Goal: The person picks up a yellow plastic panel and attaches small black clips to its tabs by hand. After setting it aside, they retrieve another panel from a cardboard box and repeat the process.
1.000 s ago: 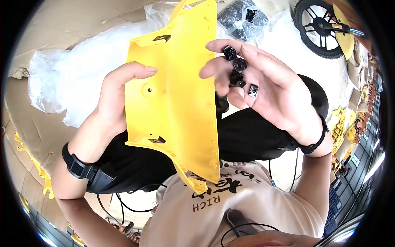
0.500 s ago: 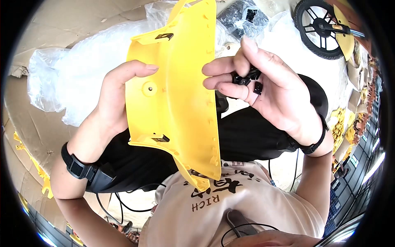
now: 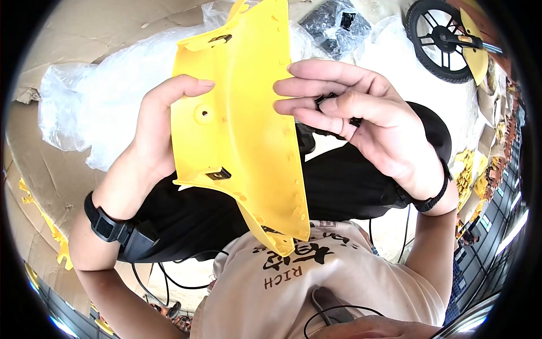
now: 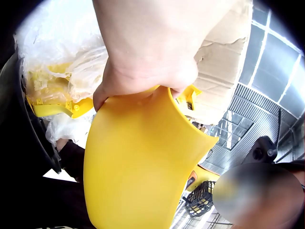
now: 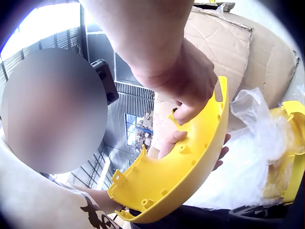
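Note:
A curved yellow plastic panel (image 3: 248, 130) stands upright in the head view, its inner face showing. My left hand (image 3: 155, 116) grips its left edge, thumb on the inner face and the other fingers hidden behind. Dark metal-looking clips sit on two tabs, an upper clip (image 3: 219, 39) and a lower clip (image 3: 218, 173). Beside the panel's right edge, my right hand (image 3: 375, 113) holds several small black clips (image 3: 354, 121), thumb folded over them and fingertips overlapping the edge. In the right wrist view the panel (image 5: 190, 167) shows small posts along its inside.
Clear plastic wrapping (image 3: 113, 107) lies on cardboard (image 3: 45, 175) at the left. A plastic-wrapped dark package (image 3: 333, 28) is at the back. A black spoked wheel (image 3: 440, 39) stands at the back right. More yellow parts (image 3: 464, 175) lie at the right.
The right hand's fingers and thumb have closed over the black clips, which lay exposed in the palm earlier. The panel has tilted slightly, its lower end swinging right; the left hand keeps its grip.

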`<action>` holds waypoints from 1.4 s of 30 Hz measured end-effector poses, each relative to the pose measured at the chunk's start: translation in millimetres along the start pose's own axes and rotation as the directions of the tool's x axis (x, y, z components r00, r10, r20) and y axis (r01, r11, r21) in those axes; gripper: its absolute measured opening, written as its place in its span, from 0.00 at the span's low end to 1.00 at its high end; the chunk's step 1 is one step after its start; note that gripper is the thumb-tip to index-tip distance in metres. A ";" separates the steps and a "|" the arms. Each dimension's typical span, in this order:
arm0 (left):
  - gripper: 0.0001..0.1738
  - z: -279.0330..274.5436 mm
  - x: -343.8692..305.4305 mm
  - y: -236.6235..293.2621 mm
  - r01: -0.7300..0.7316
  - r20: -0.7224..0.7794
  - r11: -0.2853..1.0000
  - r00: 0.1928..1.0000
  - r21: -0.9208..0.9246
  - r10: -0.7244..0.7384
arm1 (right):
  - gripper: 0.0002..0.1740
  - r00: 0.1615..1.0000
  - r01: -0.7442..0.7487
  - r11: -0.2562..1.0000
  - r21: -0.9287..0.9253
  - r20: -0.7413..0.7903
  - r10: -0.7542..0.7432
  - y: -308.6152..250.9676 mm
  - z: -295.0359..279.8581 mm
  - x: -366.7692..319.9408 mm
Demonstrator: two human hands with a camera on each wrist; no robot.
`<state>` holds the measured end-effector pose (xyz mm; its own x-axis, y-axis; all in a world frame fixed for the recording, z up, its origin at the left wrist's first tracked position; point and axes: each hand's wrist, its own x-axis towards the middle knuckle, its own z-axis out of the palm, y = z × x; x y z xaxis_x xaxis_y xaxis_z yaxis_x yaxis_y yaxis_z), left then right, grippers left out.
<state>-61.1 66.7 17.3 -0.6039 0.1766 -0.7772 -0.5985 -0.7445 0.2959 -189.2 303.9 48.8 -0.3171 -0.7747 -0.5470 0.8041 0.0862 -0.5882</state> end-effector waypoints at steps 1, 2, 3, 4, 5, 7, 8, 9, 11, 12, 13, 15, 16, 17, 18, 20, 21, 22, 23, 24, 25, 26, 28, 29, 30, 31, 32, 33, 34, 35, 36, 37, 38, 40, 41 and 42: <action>0.26 -0.1 0.8 0.2 0.000 -0.003 1.000 1.000 -0.001 0.000 | 0.28 1.000 -0.010 1.000 0.000 -0.013 0.010 -0.1 0.3 0.1; 0.27 -0.9 1.4 0.4 -0.008 -0.008 1.000 1.000 0.000 0.008 | 0.27 1.000 -0.021 1.000 0.002 -0.022 0.021 0.3 1.0 0.7; 0.27 -2.5 1.1 0.9 -0.015 -0.019 1.000 1.000 0.001 0.015 | 0.27 1.000 -0.024 1.000 0.009 -0.013 0.024 1.2 2.1 0.7; 0.27 -5.1 2.3 0.6 -0.016 -0.033 1.000 0.999 0.002 0.016 | 0.25 1.000 -0.007 1.000 -0.017 -0.014 0.006 1.4 3.3 0.0; 0.28 -8.3 5.3 -0.2 -0.034 -0.019 0.999 0.999 -0.009 0.033 | 0.24 1.000 0.013 0.999 -0.045 -0.014 -0.013 1.0 3.9 -0.2; 0.28 -11.7 6.8 -0.5 -0.055 -0.013 0.998 0.998 -0.020 0.054 | 0.24 1.000 0.001 0.999 -0.049 0.015 -0.001 1.2 3.5 -0.3; 0.28 -11.9 7.0 -0.2 -0.065 -0.042 0.998 0.997 -0.005 0.065 | 0.25 1.000 0.005 0.998 -0.066 0.001 -0.005 2.3 3.8 -0.4; 0.28 -12.5 8.0 0.2 -0.075 -0.068 0.997 0.995 0.010 0.076 | 0.25 1.000 0.010 0.996 -0.086 -0.015 -0.011 2.6 4.0 -0.2; 0.28 -17.8 9.9 -0.2 -0.082 -0.074 0.996 0.994 0.021 0.083 | 0.25 1.000 0.009 0.996 -0.091 -0.025 -0.011 3.0 5.1 -0.7; 0.28 -20.2 10.2 0.1 -0.083 -0.068 0.996 0.994 0.029 0.085 | 0.26 0.999 0.006 0.996 -0.093 -0.037 -0.009 3.0 5.4 -1.1; 0.28 -21.8 10.5 0.4 -0.085 -0.062 0.996 0.994 0.037 0.087 | 0.26 0.999 0.007 0.995 -0.097 -0.039 -0.011 3.1 5.1 -1.5; 0.28 -23.9 10.2 0.7 -0.084 -0.072 0.996 0.994 0.024 0.086 | 0.26 0.999 0.025 0.994 -0.102 -0.018 -0.027 3.8 4.5 -2.1; 0.28 -24.4 10.0 0.4 -0.082 -0.086 0.997 0.993 0.013 0.083 | 0.26 0.999 0.026 0.994 -0.103 -0.019 -0.028 4.3 4.2 -2.4; 0.28 -24.0 9.4 0.5 -0.082 -0.085 0.997 0.993 0.012 0.083 | 0.26 1.000 0.025 0.994 -0.111 -0.015 -0.027 4.7 4.1 -2.5; 0.28 -23.3 8.2 0.9 -0.080 -0.094 0.997 0.992 0.013 0.081 | 0.25 1.000 0.025 0.993 -0.118 -0.010 -0.026 5.0 4.4 -2.6; 0.28 -22.8 7.5 1.1 -0.078 -0.104 0.997 0.991 0.013 0.079 | 0.25 0.999 0.031 0.988 -0.150 -0.036 -0.036 5.2 7.6 -3.1; 0.28 -22.9 7.4 0.9 -0.081 -0.105 0.997 0.991 0.010 0.082 | 0.24 0.997 0.035 0.983 -0.181 -0.060 -0.047 5.2 8.6 -3.4; 0.28 -23.0 7.4 0.9 -0.084 -0.106 0.996 0.991 0.008 0.084 | 0.24 0.997 0.035 0.983 -0.181 -0.060 -0.047 5.0 8.2 -3.5; 0.28 -23.7 7.7 0.9 -0.084 -0.107 0.996 0.991 0.007 0.084 | 0.24 0.996 0.041 0.977 -0.207 -0.070 -0.057 4.5 7.3 -3.9; 0.27 -25.0 8.1 1.0 -0.085 -0.110 0.996 0.990 0.013 0.086 | 0.23 0.995 0.046 0.971 -0.233 -0.079 -0.066 4.1 6.3 -4.5; 0.27 -26.3 8.6 1.1 -0.086 -0.113 0.996 0.990 0.019 0.088 | 0.23 0.995 0.046 0.971 -0.233 -0.079 -0.066 3.8 4.8 -4.8; 0.27 -27.4 9.0 1.3 -0.086 -0.113 0.996 0.990 0.019 0.088 | 0.22 0.995 0.032 0.969 -0.244 -0.084 -0.054 3.6 2.9 -4.9; 0.26 -29.5 10.2 2.0 -0.086 -0.117 0.996 0.989 0.019 0.087 | 0.20 0.995 0.019 0.967 -0.255 -0.088 -0.042 4.6 2.0 -4.8; 0.26 -30.8 11.0 2.3 -0.086 -0.117 0.996 0.989 0.019 0.087 | 0.19 0.991 0.025 0.964 -0.264 -0.118 -0.058 5.6 2.8 -4.5; 0.26 -32.2 11.8 2.7 -0.090 -0.114 0.996 0.989 0.006 0.090 | 0.18 0.986 0.030 0.962 -0.273 -0.148 -0.073 6.2 3.3 -4.5; 0.26 -33.0 12.4 3.1 -0.093 -0.111 0.996 0.990 -0.007 0.092 | 0.18 0.986 0.030 0.962 -0.272 -0.148 -0.072 5.6 4.1 -4.9; 0.26 -33.3 12.8 3.5 -0.092 -0.112 0.996 0.990 -0.007 0.090 | 0.18 0.988 0.020 0.961 -0.276 -0.142 -0.062 4.2 5.4 -5.7; 0.26 -33.5 12.9 4.3 -0.098 -0.120 0.995 0.988 -0.005 0.097 | 0.17 0.989 0.012 0.960 -0.281 -0.136 -0.052 3.2 6.5 -6.2; 0.26 -33.8 12.5 5.1 -0.105 -0.129 0.994 0.986 -0.003 0.104 | 0.17 0.990 0.011 0.960 -0.280 -0.134 -0.051 3.1 7.1 -6.5; 0.26 -32.8 11.6 5.6 -0.105 -0.133 0.994 0.986 -0.002 0.104 | 0.18 0.995 0.008 0.962 -0.274 -0.098 -0.037 3.5 7.6 -7.0; 0.27 -30.9 10.5 6.0 -0.114 -0.166 0.993 0.980 0.005 0.113 | 0.18 0.998 0.005 0.963 -0.268 -0.061 -0.022 4.3 7.8 -7.1; 0.27 -30.0 9.5 6.7 -0.124 -0.198 0.992 0.972 0.014 0.124 | 0.18 0.998 0.005 0.964 -0.264 -0.057 -0.021 4.7 6.3 -6.7; 0.27 -30.7 8.5 7.2 -0.122 -0.204 0.992 0.971 0.015 0.123 | 0.17 1.000 0.003 0.961 -0.275 -0.025 -0.010 5.1 4.1 -6.4; 0.27 -32.6 7.0 7.4 -0.123 -0.256 0.987 0.956 0.106 0.146 | 0.17 1.000 -0.002 0.960 -0.279 0.006 0.004 7.4 3.4 -6.6; 0.27 -33.4 6.6 7.1 -0.118 -0.260 0.987 0.955 0.107 0.142 | 0.18 1.000 -0.015 0.953 -0.303 -0.027 0.007 7.9 4.5 -7.2; 0.28 -34.2 6.5 6.5 -0.125 -0.280 0.983 0.947 0.135 0.159 | 0.18 0.998 -0.029 0.944 -0.328 -0.061 0.010 8.1 5.2 -7.9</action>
<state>-51.0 41.0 -4.8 -0.5194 -0.1311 -0.8444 -0.5841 -0.6668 0.4629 -177.6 307.5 51.4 -0.3389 -0.7345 -0.5880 0.6038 0.3095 -0.7346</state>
